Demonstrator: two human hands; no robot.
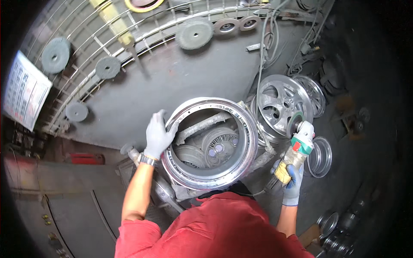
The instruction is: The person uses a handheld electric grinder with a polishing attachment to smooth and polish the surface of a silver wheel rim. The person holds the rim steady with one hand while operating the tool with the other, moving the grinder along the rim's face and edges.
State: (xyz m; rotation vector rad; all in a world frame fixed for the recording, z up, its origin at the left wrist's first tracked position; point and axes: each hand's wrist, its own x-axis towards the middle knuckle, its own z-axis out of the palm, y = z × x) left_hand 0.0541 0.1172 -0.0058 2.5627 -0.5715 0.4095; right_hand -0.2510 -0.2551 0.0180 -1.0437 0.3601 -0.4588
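Before me a polished metal wheel rim barrel (250, 151) rests on a frame of wrapped bars (206, 125). My left hand (158, 133), in a light grey glove, grips its left edge, with the thumb over the lip. In my right hand (292, 180), gloved in grey and blue, is an angle grinder (302, 143), held by its taped body to the right of the rim. The grinder's disc (294, 124) points up and away from the rim barrel. Through the rim's opening, spoked wheels (221, 146) are visible below.
Alloy wheels (284, 100) stand at the right, with a bare rim ring (320, 157) near them. Grinding and buffing wheels (195, 34) hang along a wire grid (155, 24). Cables (262, 64) drop beside the wheels. More rims (328, 224) lie at lower right.
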